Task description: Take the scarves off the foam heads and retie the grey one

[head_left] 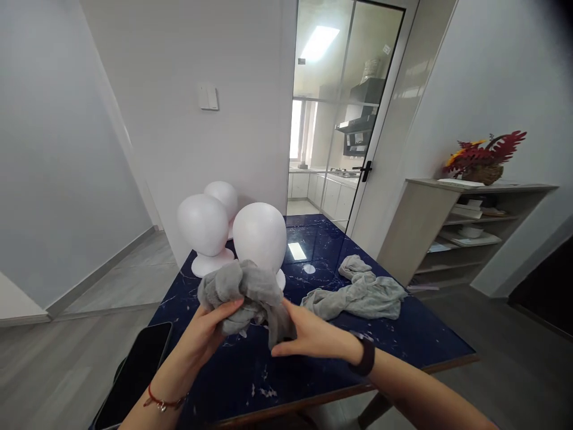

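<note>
With our left hand (202, 334) we hold the bunched grey cloth (237, 283): the thumb presses on its near side, and the other fingers go out of sight beneath it, clamped on the folds. On our right hand (311, 330) the thumb stands apart from the other fingers, its tip beside the lower end of a hanging fold; the remaining fingertips are hidden behind the fabric, so we cannot tell whether they grip it. The cloth is thus between our two sets of fingers, raised above the dark blue surface (242, 382). Just beyond our fingers we see the nearest white head form (260, 233), partly hidden by the bundle. Farther beyond and left of our fingers stand a second white head form (203, 224) and, behind it, a third white head form (222, 196). To the right of our right fingers, another grey cloth (367, 295) lies crumpled on the surface. A black phone-like device (136, 370) lies left of our left fingers, nearer to us.
</note>
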{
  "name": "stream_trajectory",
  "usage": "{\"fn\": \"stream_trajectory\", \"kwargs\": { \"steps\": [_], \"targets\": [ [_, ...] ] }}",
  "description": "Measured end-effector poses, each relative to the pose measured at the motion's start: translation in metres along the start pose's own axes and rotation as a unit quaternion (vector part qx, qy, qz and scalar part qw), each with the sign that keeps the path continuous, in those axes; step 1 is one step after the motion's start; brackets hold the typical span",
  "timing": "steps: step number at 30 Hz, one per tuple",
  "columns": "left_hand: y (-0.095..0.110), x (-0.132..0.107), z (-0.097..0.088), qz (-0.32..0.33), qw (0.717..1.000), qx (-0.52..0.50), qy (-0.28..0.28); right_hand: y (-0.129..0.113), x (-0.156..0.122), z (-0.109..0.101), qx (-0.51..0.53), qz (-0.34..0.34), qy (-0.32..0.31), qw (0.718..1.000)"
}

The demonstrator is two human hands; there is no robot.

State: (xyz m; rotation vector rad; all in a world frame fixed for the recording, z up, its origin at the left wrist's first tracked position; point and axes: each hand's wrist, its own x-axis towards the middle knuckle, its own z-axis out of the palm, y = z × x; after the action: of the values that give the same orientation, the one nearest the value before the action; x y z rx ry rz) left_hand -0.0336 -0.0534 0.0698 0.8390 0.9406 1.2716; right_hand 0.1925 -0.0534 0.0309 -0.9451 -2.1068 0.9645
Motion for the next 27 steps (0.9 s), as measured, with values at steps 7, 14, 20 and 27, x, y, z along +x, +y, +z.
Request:
{"fn": "stream_trajectory", "kwargs": {
  "steps": [7,14,20,27],
  "targets": [
    [0.009,0.002,-0.083,0.138,0.982,0.042,0.121,0.036,0.004,-0.033,0.306,0.135,-0.027,0.942],
    [-0.006,0.016,-0.128,0.084,0.849,0.496,0.163,0.01,0.009,-0.074,0.302,0.176,-0.025,0.937],
    [0.022,0.005,-0.042,0.258,0.835,0.477,-0.096,-0.027,0.043,-0.071,0.284,0.106,-0.001,0.953],
    [0.03,0.048,0.031,0.034,0.783,0.288,-0.55,-0.081,0.054,-0.098,0.397,0.014,-0.12,0.91]
  ]
}}
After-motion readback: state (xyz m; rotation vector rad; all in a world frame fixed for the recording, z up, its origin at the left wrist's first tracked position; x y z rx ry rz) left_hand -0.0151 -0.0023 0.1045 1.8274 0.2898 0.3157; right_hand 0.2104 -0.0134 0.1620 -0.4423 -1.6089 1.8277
